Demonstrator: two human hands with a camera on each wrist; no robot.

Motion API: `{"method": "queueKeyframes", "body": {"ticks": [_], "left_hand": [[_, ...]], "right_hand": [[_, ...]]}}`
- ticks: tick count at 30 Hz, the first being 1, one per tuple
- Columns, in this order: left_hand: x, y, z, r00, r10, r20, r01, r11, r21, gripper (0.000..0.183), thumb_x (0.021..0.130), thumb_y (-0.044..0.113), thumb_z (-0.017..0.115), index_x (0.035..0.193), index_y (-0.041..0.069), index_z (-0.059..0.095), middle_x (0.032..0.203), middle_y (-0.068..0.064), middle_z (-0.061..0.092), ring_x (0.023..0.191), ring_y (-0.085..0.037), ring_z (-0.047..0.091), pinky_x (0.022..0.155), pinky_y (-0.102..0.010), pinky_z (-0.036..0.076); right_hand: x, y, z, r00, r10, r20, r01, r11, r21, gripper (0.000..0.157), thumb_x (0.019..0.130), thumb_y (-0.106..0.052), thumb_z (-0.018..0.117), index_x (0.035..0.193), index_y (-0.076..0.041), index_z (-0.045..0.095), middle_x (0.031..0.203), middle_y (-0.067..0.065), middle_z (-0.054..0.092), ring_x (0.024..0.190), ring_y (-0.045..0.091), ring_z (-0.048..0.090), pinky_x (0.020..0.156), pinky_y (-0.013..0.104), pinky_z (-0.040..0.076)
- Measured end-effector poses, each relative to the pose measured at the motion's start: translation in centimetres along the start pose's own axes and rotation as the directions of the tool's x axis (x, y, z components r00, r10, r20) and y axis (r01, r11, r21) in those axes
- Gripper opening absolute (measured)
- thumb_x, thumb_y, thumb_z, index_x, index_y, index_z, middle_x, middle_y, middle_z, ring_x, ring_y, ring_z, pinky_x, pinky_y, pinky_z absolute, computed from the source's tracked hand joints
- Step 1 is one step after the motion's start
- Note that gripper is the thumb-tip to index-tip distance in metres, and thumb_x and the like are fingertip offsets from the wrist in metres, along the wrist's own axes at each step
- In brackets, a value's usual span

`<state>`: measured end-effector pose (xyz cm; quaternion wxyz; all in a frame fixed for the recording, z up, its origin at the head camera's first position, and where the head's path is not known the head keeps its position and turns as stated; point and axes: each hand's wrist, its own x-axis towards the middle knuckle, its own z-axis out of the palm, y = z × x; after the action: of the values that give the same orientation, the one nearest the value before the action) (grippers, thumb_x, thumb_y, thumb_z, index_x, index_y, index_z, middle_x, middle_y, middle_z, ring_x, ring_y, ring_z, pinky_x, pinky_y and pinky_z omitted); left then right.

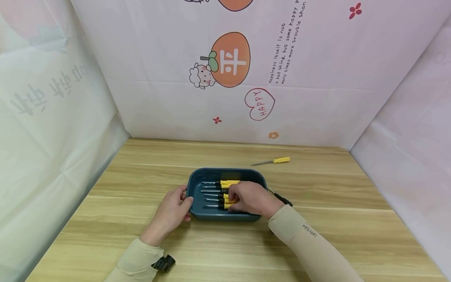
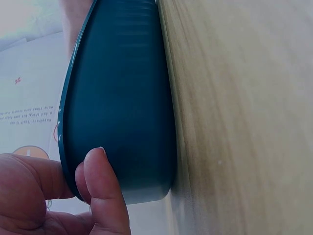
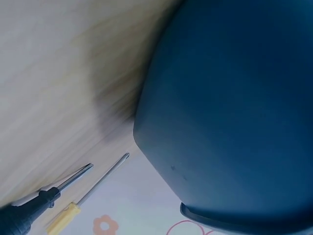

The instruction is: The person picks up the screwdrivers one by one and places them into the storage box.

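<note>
A dark blue tray (image 1: 225, 217) stands on the wooden table, with several screwdrivers (image 1: 224, 182) lying side by side in it, shafts to the left. Their handles are yellow and black. At the tray's left end my left hand (image 1: 170, 209) grips the wall; the left wrist view shows its fingers (image 2: 101, 178) against the outside of the tray (image 2: 122, 98). My right hand (image 1: 251, 197) reaches over the right end, thumb and fingers curled on a yellow screwdriver handle. It covers the other handle ends. Only the tray's outer wall (image 3: 234, 122) fills the right wrist view, without that hand.
Behind the tray, to the right, lies a yellow-handled screwdriver (image 1: 281, 160). A black-handled screwdriver (image 1: 283, 199) lies just right of the tray, partly behind my right wrist. Printed cloth (image 1: 169, 109) hangs along the back and both sides of the table (image 1: 116, 196).
</note>
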<state>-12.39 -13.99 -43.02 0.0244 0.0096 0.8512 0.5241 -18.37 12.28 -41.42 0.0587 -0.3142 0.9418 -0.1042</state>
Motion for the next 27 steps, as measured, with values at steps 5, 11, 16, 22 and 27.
{"method": "queueKeyframes", "body": {"ticks": [5,11,16,22,27], "left_hand": [[0.0,0.0,0.0,1.000,-0.001,0.002,0.001,1.000,-0.001,0.050,0.104,0.012,0.057,0.150,-0.005,0.047,0.102,-0.013,0.058,0.062,-0.017,0.064,0.053,-0.029,0.061],[0.0,0.1,0.0,1.000,-0.009,0.002,0.009,1.000,-0.001,0.051,0.104,0.012,0.056,0.151,-0.005,0.046,0.104,-0.013,0.057,0.063,-0.017,0.064,0.054,-0.029,0.062],[-0.1,0.1,-0.1,1.000,-0.009,0.001,0.009,1.000,-0.004,0.050,0.104,0.012,0.056,0.151,-0.004,0.046,0.103,-0.013,0.057,0.063,-0.017,0.064,0.054,-0.029,0.061],[0.0,0.1,-0.1,1.000,-0.008,0.002,0.008,1.000,-0.008,0.049,0.104,0.011,0.056,0.150,-0.005,0.047,0.102,-0.013,0.057,0.064,-0.018,0.064,0.054,-0.029,0.061],[0.1,0.0,0.0,1.000,-0.010,0.004,0.010,1.000,-0.011,0.050,0.104,0.011,0.056,0.150,-0.006,0.047,0.102,-0.013,0.057,0.064,-0.017,0.064,0.054,-0.029,0.062]], "right_hand": [[-0.1,0.2,-0.1,0.999,-0.019,-0.026,0.019,1.000,-0.011,0.026,0.085,-0.039,0.087,0.100,-0.022,0.075,0.095,-0.009,0.070,0.081,0.007,0.057,0.082,0.025,0.059],[-0.3,0.4,-0.2,0.998,-0.021,-0.065,0.021,1.000,-0.014,0.033,0.084,-0.041,0.087,0.109,-0.021,0.077,0.103,-0.008,0.071,0.089,0.008,0.058,0.087,0.027,0.059],[-0.5,0.5,-0.5,0.997,-0.013,-0.081,0.015,1.000,0.022,0.034,0.085,-0.040,0.086,0.112,-0.021,0.077,0.105,-0.006,0.068,0.091,0.010,0.057,0.085,0.029,0.057],[-0.6,0.6,-1.0,0.996,0.014,-0.086,-0.010,0.999,0.039,0.038,0.087,-0.038,0.086,0.120,-0.022,0.076,0.115,-0.004,0.069,0.101,0.013,0.059,0.095,0.033,0.058],[-0.8,0.7,-1.2,0.995,0.003,-0.098,-0.001,1.000,0.025,0.042,0.088,-0.040,0.085,0.124,-0.022,0.074,0.123,-0.002,0.070,0.112,0.018,0.062,0.102,0.038,0.057]]}}
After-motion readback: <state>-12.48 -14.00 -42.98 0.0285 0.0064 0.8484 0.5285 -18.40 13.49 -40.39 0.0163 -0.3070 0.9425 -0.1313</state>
